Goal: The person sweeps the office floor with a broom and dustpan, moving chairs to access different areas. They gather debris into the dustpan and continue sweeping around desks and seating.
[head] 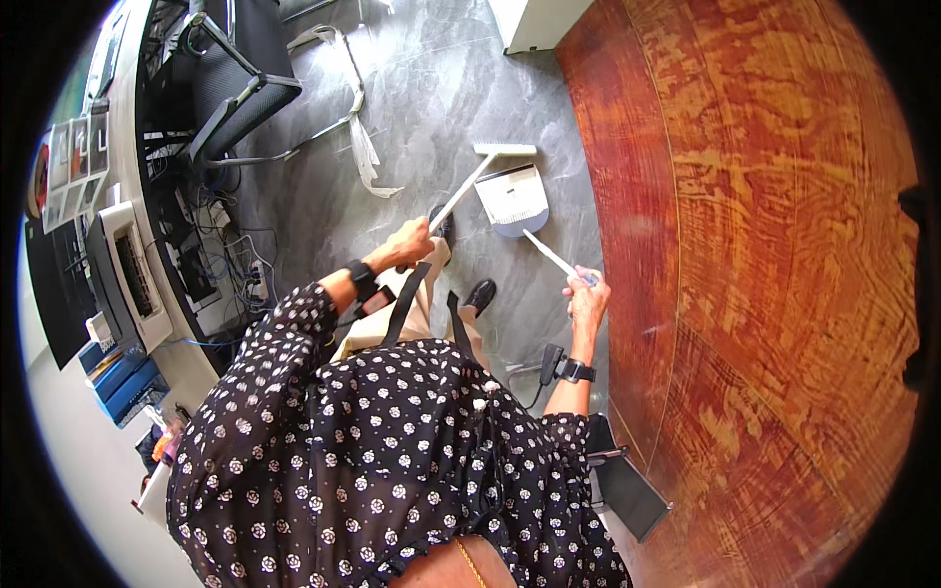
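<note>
My left hand point(412, 242) is closed around the white handle of a broom point(506, 149), whose wide bristled head rests on the grey floor just beyond the dustpan. With my right hand point(589, 294) I grip the white handle of a long-handled dustpan point(512, 197). The pan lies on the floor, its open edge facing the broom head and a row of comb teeth at its rear. Whether it holds any dirt cannot be told. Both of my feet, in black shoes point(481, 296), stand behind these tools.
A black office chair point(246, 95) stands by the desk at left, near tangled cables point(253, 268) and a power strip. A strip of pale torn material point(360, 140) hangs on a metal bar over the floor. A large reddish wooden table point(750, 220) fills the right side.
</note>
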A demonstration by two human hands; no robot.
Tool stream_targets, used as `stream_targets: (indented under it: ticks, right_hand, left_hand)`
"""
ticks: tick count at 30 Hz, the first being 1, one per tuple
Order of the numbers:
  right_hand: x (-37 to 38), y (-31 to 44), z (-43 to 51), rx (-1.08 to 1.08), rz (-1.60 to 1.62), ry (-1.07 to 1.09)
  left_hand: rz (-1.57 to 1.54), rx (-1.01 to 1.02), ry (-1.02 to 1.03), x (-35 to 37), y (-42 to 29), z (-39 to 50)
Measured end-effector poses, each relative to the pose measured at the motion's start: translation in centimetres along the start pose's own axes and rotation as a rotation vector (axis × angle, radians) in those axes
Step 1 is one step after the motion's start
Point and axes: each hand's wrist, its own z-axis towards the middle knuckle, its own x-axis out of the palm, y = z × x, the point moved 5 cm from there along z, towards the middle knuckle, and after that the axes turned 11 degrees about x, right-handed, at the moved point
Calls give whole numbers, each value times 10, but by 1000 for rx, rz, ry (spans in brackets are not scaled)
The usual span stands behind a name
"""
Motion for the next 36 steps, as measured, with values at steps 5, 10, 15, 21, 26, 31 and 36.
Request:
stream_targets:
  ticks: [5,10,15,21,26,31,36]
  right_hand:
    - [2,-12,-4,-82,11,-31]
    - [-36,-64,-44,-76,83,-93]
    - [-78,-132,-96,78,253,-185]
    - [-107,-197,-133,176,433,-338]
    - [-123,-255,-149,217,522,-412]
    - [-140,-304,-161,302,561,-485]
    - [-150,-343,-172,282,594,-514]
  left_hand:
    - [-265,29,104,-26,-14,-23]
    - [-33,116,-113,-29,-52,54]
    - [148,257,-99,14,-110,162]
    - [435,370,40,87,-133,195]
    - [540,388,225,158,-100,102]
    - [693,546,464,189,-80,5]
    - [482,381,386,183,-86,-35]
